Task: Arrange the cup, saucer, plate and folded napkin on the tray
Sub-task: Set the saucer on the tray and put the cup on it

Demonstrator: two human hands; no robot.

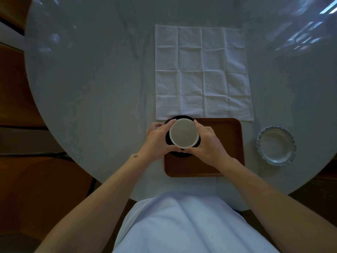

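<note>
Both hands (pixel 183 141) hug the cup (pixel 184 133) w/ saucer (pixel 168 141) on tray (pixel 228 143); it looks breakable, so grip its sides.

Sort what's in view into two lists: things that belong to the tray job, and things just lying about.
Belongs to the job:
- cup, held by left hand and right hand
- dark saucer
- wooden tray
- glass plate
- unfolded napkin

Lying about:
- nothing besides the round table

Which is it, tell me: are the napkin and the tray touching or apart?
Touching. The head view shows the near edge of the napkin lying over the far rim of the tray, with no strip of table between them.
</note>
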